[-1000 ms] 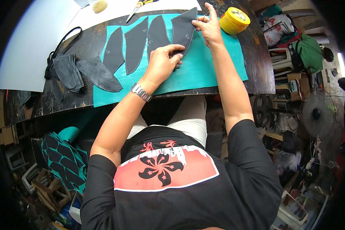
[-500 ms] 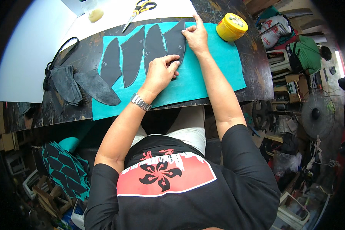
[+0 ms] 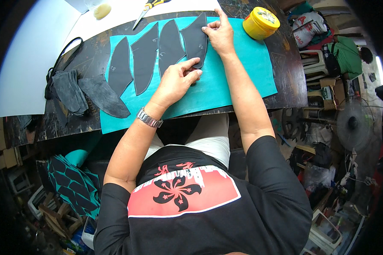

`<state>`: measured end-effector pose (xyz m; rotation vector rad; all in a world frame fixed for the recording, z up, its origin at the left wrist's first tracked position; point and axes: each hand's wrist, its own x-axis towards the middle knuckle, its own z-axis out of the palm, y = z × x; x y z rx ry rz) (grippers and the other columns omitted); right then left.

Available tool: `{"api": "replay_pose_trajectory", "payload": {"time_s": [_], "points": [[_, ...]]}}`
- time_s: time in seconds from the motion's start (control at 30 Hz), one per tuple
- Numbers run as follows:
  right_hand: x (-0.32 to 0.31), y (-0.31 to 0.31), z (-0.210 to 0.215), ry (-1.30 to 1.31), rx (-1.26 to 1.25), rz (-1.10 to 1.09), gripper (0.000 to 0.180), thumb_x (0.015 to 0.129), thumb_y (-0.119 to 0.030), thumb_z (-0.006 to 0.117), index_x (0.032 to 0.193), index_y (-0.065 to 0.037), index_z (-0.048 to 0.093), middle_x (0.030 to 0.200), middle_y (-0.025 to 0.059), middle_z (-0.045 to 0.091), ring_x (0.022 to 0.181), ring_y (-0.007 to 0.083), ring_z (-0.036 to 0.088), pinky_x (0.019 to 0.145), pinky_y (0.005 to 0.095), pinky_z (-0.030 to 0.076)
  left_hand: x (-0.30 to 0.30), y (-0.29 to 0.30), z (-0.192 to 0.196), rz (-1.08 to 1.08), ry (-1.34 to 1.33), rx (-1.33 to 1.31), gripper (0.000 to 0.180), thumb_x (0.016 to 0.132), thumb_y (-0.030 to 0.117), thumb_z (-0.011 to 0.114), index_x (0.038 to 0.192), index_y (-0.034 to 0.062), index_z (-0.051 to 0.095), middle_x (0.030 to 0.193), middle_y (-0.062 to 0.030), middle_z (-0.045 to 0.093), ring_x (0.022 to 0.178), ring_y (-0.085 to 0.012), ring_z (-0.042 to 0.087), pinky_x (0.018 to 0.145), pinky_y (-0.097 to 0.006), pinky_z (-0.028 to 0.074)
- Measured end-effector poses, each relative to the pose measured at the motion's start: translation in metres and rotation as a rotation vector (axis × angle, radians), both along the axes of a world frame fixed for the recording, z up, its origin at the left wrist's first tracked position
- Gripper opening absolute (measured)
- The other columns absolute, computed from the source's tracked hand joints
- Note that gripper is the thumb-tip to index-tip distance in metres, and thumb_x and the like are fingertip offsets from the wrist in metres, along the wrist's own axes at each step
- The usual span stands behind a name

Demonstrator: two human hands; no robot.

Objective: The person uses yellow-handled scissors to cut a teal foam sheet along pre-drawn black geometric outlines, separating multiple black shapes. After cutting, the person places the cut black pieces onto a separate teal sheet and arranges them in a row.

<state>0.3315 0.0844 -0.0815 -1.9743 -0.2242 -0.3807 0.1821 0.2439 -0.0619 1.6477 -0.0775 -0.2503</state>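
Several black curved, leaf-shaped cut pieces lie side by side on a teal sheet. My right hand has its thumb and forefinger closed at the upper right edge of the rightmost black piece, while another finger points away. At that piece's lower end is my left hand, forefinger on the tip and thumb a little below; its other fingers are curled and partly hidden. A separate greyish-black piece overlaps the sheet's left side.
A yellow lidded tub stands at the sheet's far right corner. Yellow-handled scissors rest on white board beyond. Left of the sheet are stacked dark pieces and a black strap. A fan stands to the right.
The whole view has shifted slightly, with the table higher in it. My left forefinger and thumb are a little farther apart, showing more of the piece's lower tip. The right hand keeps its place.
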Motion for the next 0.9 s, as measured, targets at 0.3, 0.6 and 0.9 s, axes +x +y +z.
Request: {"api": "replay_pose_trajectory", "payload": {"time_s": [0.3,0.6,0.9], "points": [[0.014,-0.014,-0.005,0.198,0.613,0.191,0.075,0.078,0.002,0.075,0.143,-0.011,0.04,0.088,0.0042,0.065,0.078,0.0135,0.061,0.07,0.0322,0.05,0.0,-0.002,0.002,0.067,0.015,-0.104,0.075,0.087,0.018,0.075,0.148,-0.0007,0.035,0.097,-0.0101,0.068,0.083,-0.0113,0.066,0.075,-0.026,0.054],[-0.007,-0.052,0.103,0.209,0.966,0.507,0.068,0.075,0.014,0.064,0.138,-0.001,0.044,0.086,-0.0007,0.058,0.07,0.0087,0.057,0.067,0.0191,0.048,-0.004,0.008,0.024,0.101,0.076,-0.223,0.073,0.093,0.027,0.069,0.15,-0.0012,0.033,0.111,-0.012,0.063,0.1,-0.017,0.066,0.079,-0.026,0.056],[-0.098,-0.012,0.105,0.64,0.182,0.895,0.076,0.077,-0.003,0.079,0.143,-0.011,0.043,0.09,-0.0002,0.056,0.086,0.0078,0.055,0.081,0.018,0.045,-0.008,0.031,0.045,0.142,-0.108,-0.254,0.017,0.089,0.015,0.074,0.099,0.0022,0.073,0.088,-0.0019,0.071,0.08,-0.0075,0.065,0.068,-0.021,0.053]]}}
